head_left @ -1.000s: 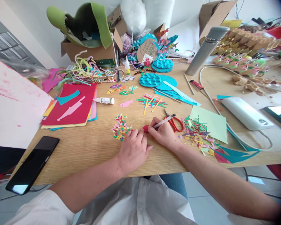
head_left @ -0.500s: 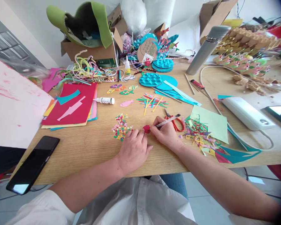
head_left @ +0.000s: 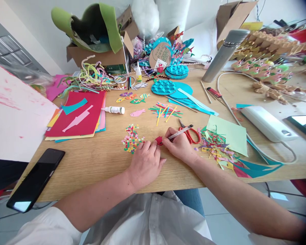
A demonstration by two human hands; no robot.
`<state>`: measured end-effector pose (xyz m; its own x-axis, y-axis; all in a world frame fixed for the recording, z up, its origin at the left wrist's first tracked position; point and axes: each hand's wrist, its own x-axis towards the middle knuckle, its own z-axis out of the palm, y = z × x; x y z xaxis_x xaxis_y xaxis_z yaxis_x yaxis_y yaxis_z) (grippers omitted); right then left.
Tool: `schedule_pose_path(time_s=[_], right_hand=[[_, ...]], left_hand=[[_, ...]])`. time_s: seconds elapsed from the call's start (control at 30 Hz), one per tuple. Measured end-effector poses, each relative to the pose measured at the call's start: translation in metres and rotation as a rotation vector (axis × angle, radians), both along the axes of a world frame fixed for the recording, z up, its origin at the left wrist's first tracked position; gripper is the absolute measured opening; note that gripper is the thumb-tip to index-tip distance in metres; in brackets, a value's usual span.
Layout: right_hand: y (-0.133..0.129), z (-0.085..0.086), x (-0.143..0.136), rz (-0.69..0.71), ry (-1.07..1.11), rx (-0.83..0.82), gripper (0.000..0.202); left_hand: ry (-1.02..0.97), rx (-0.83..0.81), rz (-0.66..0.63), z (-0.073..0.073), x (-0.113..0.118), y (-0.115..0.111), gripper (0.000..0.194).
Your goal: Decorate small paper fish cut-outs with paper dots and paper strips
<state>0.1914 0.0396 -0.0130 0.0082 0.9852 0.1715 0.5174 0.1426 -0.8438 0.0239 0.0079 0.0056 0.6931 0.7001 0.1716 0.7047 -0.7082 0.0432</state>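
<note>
A small red paper cutout (head_left: 158,140) lies on the table, partly hidden under my fingers. My left hand (head_left: 146,161) rests flat, its fingertips pressing the cutout's left side. With its fingers pinched round a grey-white pen (head_left: 180,132), my right hand (head_left: 180,144) works at the cutout's right side; the pen's tip is hidden. Colourful paper dots (head_left: 132,139) are heaped just left of my left hand. Red-handled scissors (head_left: 192,135) lie beyond my right hand. Farther back are a pink paper fish (head_left: 137,113) and several decorated paper fish (head_left: 137,101).
Stacked coloured paper (head_left: 76,115) and a glue bottle (head_left: 114,110) lie left, above a phone (head_left: 37,177). Thin paper strips (head_left: 165,111) sit ahead. Paper scraps (head_left: 216,146), a power bank (head_left: 269,123) with its cable, and a steel thermos (head_left: 224,56) are on the right.
The pen's upper end has shifted slightly left in my right hand, which stays by the red cutout. My left hand keeps its place.
</note>
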Motion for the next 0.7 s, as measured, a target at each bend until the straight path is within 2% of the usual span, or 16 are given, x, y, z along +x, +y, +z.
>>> schedule_pose_path(time_s=[0.7], right_hand=[[0.0006, 0.001, 0.0002, 0.016, -0.009, 0.02, 0.018]], left_hand=[[-0.011, -0.009, 0.005, -0.001, 0.0006, 0.0, 0.04]])
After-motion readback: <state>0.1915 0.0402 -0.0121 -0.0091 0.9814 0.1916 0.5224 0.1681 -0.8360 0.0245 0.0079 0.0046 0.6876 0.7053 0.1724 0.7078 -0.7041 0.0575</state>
